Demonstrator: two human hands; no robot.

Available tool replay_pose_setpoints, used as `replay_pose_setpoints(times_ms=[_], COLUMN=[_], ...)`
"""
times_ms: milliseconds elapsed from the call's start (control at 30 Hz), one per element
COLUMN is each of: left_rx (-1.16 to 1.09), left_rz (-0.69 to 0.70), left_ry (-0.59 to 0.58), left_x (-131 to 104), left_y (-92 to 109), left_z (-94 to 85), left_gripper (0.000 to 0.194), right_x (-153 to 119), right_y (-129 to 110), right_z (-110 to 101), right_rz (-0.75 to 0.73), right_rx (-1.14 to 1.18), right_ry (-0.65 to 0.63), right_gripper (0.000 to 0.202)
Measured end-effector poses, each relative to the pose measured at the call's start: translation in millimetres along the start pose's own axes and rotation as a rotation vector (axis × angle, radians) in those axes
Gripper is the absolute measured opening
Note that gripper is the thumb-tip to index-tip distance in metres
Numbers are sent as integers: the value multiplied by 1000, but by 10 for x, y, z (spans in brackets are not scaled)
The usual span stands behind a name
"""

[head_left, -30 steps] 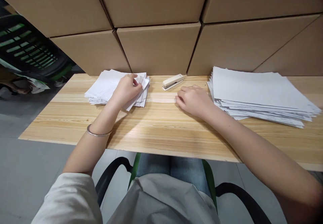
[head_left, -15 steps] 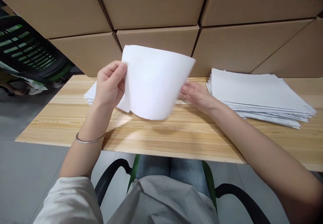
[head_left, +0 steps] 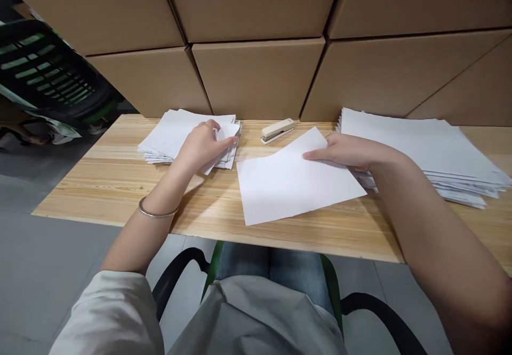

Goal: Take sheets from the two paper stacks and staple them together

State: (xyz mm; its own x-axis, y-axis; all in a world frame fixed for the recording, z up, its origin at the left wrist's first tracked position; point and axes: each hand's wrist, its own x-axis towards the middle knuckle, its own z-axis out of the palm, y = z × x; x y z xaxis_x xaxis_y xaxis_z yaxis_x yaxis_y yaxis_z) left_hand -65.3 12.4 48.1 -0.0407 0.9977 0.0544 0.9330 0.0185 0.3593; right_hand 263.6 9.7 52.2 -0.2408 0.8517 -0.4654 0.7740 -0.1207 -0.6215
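My right hand (head_left: 348,149) holds a white sheet of paper (head_left: 296,184) by its upper right part, thumb on top and the other fingers hidden beneath. The sheet hangs tilted over the middle of the table. On the left, my left hand (head_left: 202,144) rests on a stack of white paper (head_left: 172,133), its thumb and fingers closing on a loose, bulging sheet (head_left: 229,129) at the stack's right side. Behind the held sheet lies a beige stapler (head_left: 278,129), touched by neither hand. A taller paper stack (head_left: 404,136) stands to the right, partly behind my right forearm.
Brown cardboard boxes (head_left: 256,77) form a wall along the back of the wooden table (head_left: 92,189). A dark slatted chair back (head_left: 48,66) and part of another person are at the far left. Black armrests (head_left: 180,269) flank my lap below the table edge.
My left hand has let go of the curved sheet and moved down to the left stack. The sheet, now in my right hand, is lower and to the right, uncovering the stapler.
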Motion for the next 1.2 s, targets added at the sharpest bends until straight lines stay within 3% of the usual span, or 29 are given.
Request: replay_pose_setpoints(times_ms=[200, 367, 533, 600, 667, 800, 900, 1033, 1133, 1200], left_rx=[6, -38, -65, -130, -237, -555, -834, -1112, -1297, -1355], left_rz=[-28, -16, 87, 50, -11, -27, 1, -31, -2, 79], left_ry=[-36, -71, 132, 172, 138, 77, -2, -208, -440, -616], left_x=[21, 53, 36, 7, -30, -111, -184, -308, -404, -456], left_y=[-16, -69, -64, -38, -9, 68, 189, 408, 521, 550], left_z=[-51, -71, -93, -128, -173, -231, -198, -22, 171, 291], left_gripper=[53, 43, 15, 21, 25, 24, 29, 28, 18, 23], right_x=[-16, 16, 63, 73, 79, 58, -2, -63, -37, -19], right_y=[-46, 31, 85, 75, 60, 24, -47, -175, -236, -261], right_z=[20, 11, 16, 22, 31, 71, 122, 219, 311, 359], right_rz=[126, 62, -28, 32, 65, 13, -4, 18, -68, -143], right_rx=[90, 100, 148, 198, 244, 346, 391, 361, 462, 550], right_ry=[-37, -9, 40, 24, 22, 76, 115, 161, 165, 118], right_gripper=[32, 32, 28, 25, 24, 22, 23, 31, 46, 59])
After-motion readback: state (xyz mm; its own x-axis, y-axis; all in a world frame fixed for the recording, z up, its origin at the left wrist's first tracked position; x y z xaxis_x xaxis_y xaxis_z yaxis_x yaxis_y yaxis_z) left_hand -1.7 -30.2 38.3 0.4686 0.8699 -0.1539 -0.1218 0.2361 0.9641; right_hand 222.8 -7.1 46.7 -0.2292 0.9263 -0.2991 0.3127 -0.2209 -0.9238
